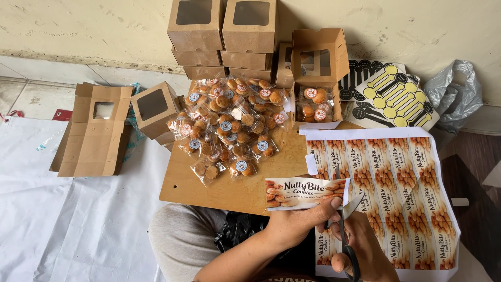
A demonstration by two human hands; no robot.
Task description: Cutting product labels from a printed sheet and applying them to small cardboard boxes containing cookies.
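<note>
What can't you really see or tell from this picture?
- Scissors: handles covered by the right hand.
- Open box: its flap hides most of the cookie packs inside.
- Grey bag: contents hidden.
- Label sheet: bottom cut off by the frame edge.

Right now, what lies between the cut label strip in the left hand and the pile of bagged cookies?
In the head view, only bare wooden board separates the label strip held by the left hand from the bagged cookies.
</note>
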